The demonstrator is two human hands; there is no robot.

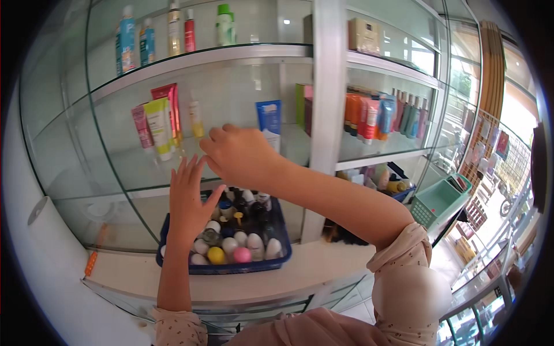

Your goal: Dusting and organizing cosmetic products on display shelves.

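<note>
My left hand (188, 201) is raised at the front of the glass middle shelf (220, 171), fingers apart, with nothing in it. Just above and to its right, my right hand (238, 151) reaches across with curled fingers; its palm is hidden, so I cannot tell whether it holds anything. Behind the hands stand a slim yellow bottle (195, 116) and a blue and white tube (269, 116). Further left are a lime-green tube (158, 123), a red tube (169, 97) and a pink tube (142, 125). Below my hands sits a dark blue plastic basket (242, 269) full of bottles, partly covered by my left arm.
The upper shelf holds blue spray bottles (126, 41), a red bottle (189, 32) and a green-capped bottle (224, 26). Past a white upright (329, 108), several tubes (368, 119) stand. A mint-green basket (437, 199) is at the right. An orange-handled tool (91, 263) leans at the left.
</note>
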